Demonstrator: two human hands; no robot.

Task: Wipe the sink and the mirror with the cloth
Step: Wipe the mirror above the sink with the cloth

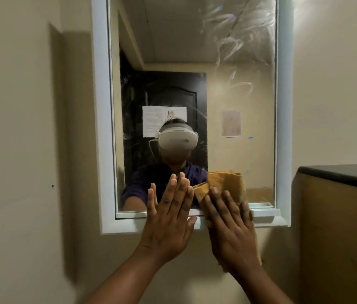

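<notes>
A wall mirror (228, 132) in a white frame (100, 128) fills the upper middle of the head view. Smeared streaks mark its upper right glass. My right hand (232, 229) presses an orange cloth (226, 183) flat against the mirror's lower edge and bottom frame, fingers spread over it. My left hand (168, 218) is flat with fingers apart, holding nothing, on the lower glass just left of the cloth. The sink is out of view.
A beige cabinet with a dark top (340, 174) juts out at the right, close to the mirror frame. Beige wall (30, 128) lies to the left. The mirror reflects a dark door with papers on it and a person wearing a headset.
</notes>
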